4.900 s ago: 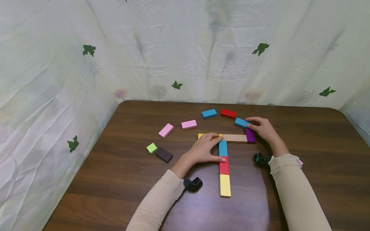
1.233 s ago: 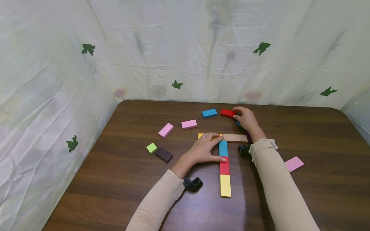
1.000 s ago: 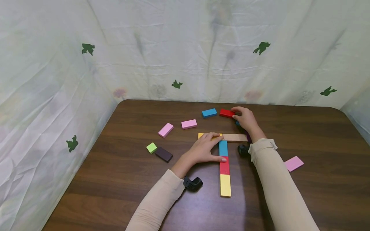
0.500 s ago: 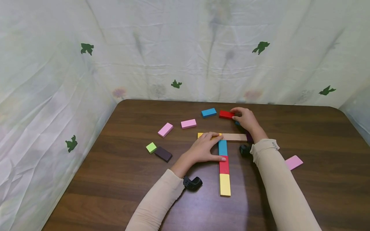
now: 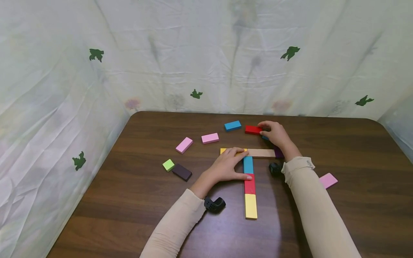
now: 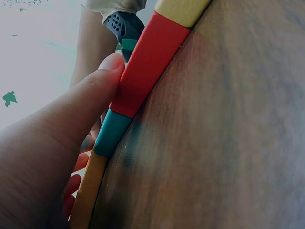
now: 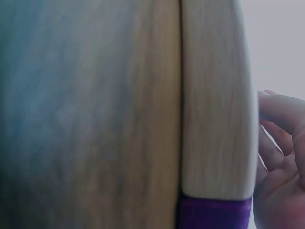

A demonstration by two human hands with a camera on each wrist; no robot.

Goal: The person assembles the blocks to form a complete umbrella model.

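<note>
In the head view, my right hand (image 5: 276, 135) pinches the right end of a red block (image 5: 253, 129) between thumb and fingers. Under that hand, a blue block (image 5: 265, 137) and a purple block (image 5: 278, 152) are partly hidden. My left hand (image 5: 225, 166) rests on a T-shaped row of flat blocks. Its fingertips lie on the yellow block (image 5: 223, 151) of the crossbar, and its thumb touches the red block (image 6: 147, 62) of the stem. A beige block (image 5: 261, 153) joins yellow to purple. Down the stem run a blue block (image 5: 248, 165), red, and a yellow block (image 5: 251, 206).
Loose on the brown table (image 5: 129, 200) lie a blue block (image 5: 232, 125), a pink block (image 5: 210, 138), another pink block (image 5: 184, 145), a lime block (image 5: 168, 165) and a dark block (image 5: 182, 172). A further pink block (image 5: 328, 180) sits beside the right sleeve. Pale curtains (image 5: 206, 53) hang behind.
My right hand has left the blue block beyond the purple one and taken hold of the red block, which has shifted slightly nearer and straightened. My left hand stays in place.
</note>
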